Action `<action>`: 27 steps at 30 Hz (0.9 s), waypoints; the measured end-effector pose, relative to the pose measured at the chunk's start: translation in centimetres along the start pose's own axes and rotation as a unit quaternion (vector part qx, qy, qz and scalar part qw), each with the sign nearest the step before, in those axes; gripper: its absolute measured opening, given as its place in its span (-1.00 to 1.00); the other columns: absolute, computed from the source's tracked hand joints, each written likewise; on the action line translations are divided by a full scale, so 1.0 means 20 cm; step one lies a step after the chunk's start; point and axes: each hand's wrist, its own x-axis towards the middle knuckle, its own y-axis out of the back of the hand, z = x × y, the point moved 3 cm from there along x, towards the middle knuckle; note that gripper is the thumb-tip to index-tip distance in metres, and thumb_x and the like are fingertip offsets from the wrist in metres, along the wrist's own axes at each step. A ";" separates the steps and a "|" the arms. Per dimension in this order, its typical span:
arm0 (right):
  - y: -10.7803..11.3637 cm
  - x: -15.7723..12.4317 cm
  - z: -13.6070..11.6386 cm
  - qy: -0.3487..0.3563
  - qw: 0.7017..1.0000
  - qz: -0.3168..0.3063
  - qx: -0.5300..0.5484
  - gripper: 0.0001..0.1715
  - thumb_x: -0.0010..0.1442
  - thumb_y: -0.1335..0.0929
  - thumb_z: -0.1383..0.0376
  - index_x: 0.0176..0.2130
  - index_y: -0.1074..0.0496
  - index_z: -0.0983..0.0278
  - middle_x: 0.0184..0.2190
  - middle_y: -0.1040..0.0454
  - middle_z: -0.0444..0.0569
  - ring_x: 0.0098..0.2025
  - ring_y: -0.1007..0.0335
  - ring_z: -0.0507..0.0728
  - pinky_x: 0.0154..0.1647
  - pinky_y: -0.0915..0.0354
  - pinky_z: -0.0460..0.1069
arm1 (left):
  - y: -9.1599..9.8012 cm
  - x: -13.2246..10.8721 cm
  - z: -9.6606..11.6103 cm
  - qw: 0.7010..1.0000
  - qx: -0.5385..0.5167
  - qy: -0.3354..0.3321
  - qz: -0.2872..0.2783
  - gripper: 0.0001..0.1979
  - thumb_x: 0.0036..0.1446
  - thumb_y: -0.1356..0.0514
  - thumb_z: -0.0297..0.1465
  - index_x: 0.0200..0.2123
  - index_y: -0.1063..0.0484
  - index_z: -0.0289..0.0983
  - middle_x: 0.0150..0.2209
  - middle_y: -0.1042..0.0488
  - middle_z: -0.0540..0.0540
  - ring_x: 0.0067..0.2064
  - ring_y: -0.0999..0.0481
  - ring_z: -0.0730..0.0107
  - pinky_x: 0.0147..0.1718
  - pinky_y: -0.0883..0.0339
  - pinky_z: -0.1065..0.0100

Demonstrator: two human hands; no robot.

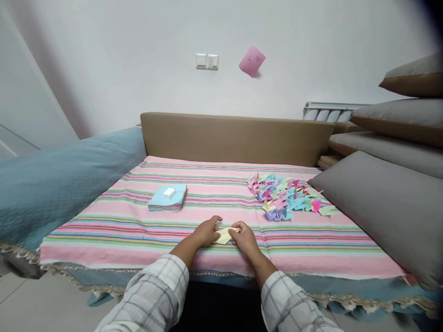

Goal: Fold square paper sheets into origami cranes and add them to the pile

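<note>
A small folded piece of pale yellow paper [224,236] lies between my two hands, low over the striped cloth [131,230] near its front edge. My left hand [206,232] grips the paper's left end between thumb and fingers, with the index finger raised a little. On the other side, my right hand [245,237] pinches the right end. Parts of the paper are hidden behind my fingers. To the left sits a stack of square coloured paper [169,203], light blue on top, with a small white block [169,192] resting on it.
Many folded paper cranes [287,196] in mixed colours are heaped at the right. Grey cushions [377,203] are piled beyond them. A brown backrest [235,140] runs along the wall, and a blue-covered armrest [76,175] borders the left. A pink note [252,62] hangs beside switches [206,61].
</note>
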 end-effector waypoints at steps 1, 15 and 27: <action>0.01 0.00 -0.01 0.012 1.000 0.007 -0.027 -0.80 -0.08 -0.36 0.20 -0.42 -0.30 0.23 -0.64 -0.33 -0.22 -0.61 -0.23 0.02 -0.58 -0.10 -0.11 | 0.00 0.00 0.00 0.999 0.030 -0.008 0.013 -0.49 -0.14 -0.13 -0.58 -0.03 -0.26 -0.20 -0.48 -0.38 0.11 -0.48 -0.35 0.46 -0.47 -0.18 0.44; 0.00 -0.07 -0.03 0.270 0.896 -0.065 -0.347 -0.68 0.01 -0.21 0.53 -0.36 -0.43 0.20 -0.30 -0.50 -0.12 -0.19 -0.32 0.10 -0.11 -0.09 0.01 | -0.07 -0.14 -0.02 0.960 0.194 -0.196 0.053 -0.75 0.02 -0.08 -0.55 -0.26 -0.46 -0.21 -0.26 -0.50 -0.08 -0.18 -0.40 0.27 -0.11 -0.21 0.27; 0.04 -0.10 -0.02 0.306 0.891 -0.091 -0.323 -0.79 0.02 -0.31 0.40 -0.37 -0.51 0.17 -0.18 -0.50 -0.09 -0.12 -0.35 0.12 -0.08 -0.16 0.04 | -0.09 -0.16 -0.08 0.944 0.179 -0.259 0.098 -0.86 0.09 -0.19 -0.31 -0.31 -0.53 -0.18 -0.19 -0.54 -0.10 -0.14 -0.46 0.27 -0.09 -0.25 0.22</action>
